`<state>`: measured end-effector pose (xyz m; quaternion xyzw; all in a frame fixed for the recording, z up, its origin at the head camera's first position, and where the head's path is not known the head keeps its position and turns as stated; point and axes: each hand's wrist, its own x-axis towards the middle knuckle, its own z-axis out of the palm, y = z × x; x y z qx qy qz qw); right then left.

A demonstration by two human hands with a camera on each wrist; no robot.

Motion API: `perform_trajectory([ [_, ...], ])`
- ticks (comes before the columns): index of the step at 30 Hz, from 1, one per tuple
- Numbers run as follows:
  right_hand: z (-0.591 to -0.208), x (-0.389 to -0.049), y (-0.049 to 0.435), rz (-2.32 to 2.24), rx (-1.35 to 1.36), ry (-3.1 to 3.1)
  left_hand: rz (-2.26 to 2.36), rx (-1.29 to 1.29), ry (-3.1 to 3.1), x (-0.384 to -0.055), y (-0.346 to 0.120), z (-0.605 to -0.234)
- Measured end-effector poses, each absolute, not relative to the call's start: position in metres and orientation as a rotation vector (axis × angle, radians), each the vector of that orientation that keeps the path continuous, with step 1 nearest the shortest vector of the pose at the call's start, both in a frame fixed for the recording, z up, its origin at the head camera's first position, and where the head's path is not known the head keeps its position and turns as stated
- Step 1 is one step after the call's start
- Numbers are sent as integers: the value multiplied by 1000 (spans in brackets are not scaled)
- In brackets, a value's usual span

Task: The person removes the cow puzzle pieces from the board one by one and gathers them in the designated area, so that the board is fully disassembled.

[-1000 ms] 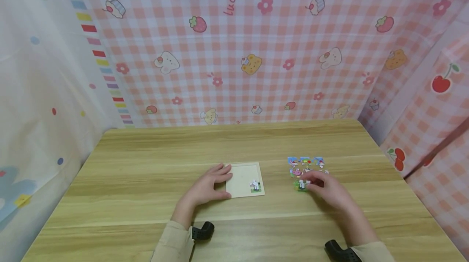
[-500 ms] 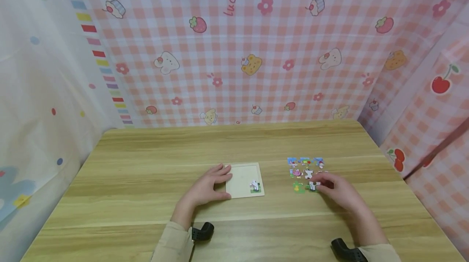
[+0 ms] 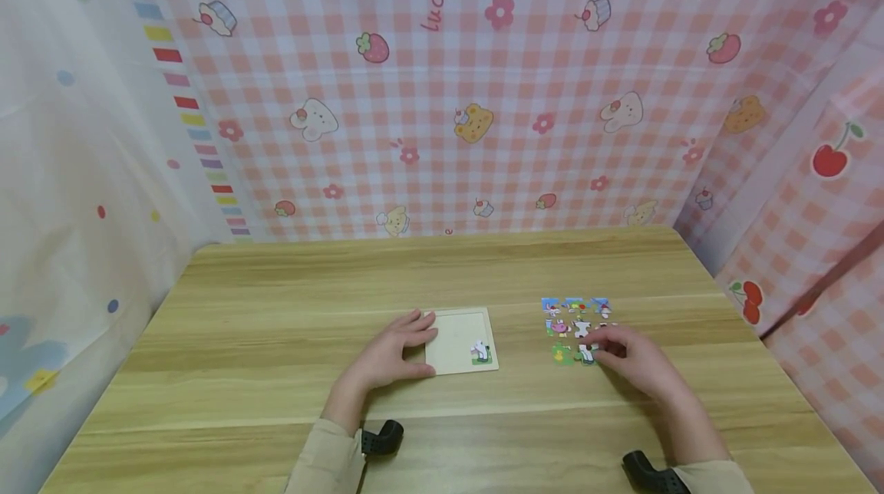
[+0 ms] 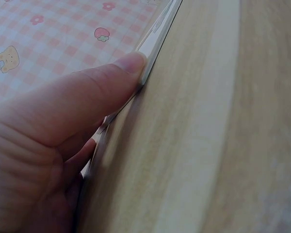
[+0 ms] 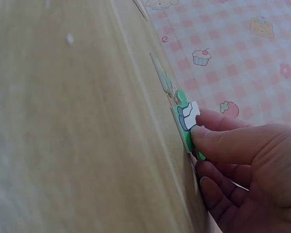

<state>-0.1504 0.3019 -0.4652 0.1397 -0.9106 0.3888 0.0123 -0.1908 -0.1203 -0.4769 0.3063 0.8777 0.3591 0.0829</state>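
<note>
My left hand [image 3: 390,348] holds the left side of a shallow square puzzle tray [image 3: 452,333]. Its thumb lies against the tray's edge in the left wrist view. One puzzle piece [image 3: 481,350], white and green, lies in the tray's near right corner. To the right of the tray, my right hand [image 3: 631,360] pinches a green-edged puzzle piece [image 5: 186,116] with a white figure between thumb and forefinger, at the table surface. Beside it lies a green and yellow piece [image 3: 562,354]. The right hand partly covers a piece at the right of the group.
Several loose pieces lie in rows beyond the right hand, among them a pink one [image 3: 559,327], a white one [image 3: 582,327] and a blue-topped one [image 3: 550,305]. The wooden table [image 3: 311,287] ends at a pink checked curtain [image 3: 414,172].
My right hand has shifted right with the pinched piece, then slightly back left, uncovering the green and yellow piece and the white piece. The left hand and tray have stayed in place.
</note>
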Motion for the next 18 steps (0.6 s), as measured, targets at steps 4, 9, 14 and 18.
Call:
perform_trajectory([
  [4, -467, -151, 302, 1188, 433, -2841, 1070, 912, 2621, -191, -120, -477],
  [9, -468, -151, 302, 1136, 418, -2841, 1083, 913, 2613, -190, -121, -476],
  [14, -466, -150, 301, 1096, 423, -2824, 1078, 906, 2619, -192, -120, -478],
  [18, -462, -149, 299, 1096, 410, -2791, 1057, 905, 2633, -193, -121, -479],
])
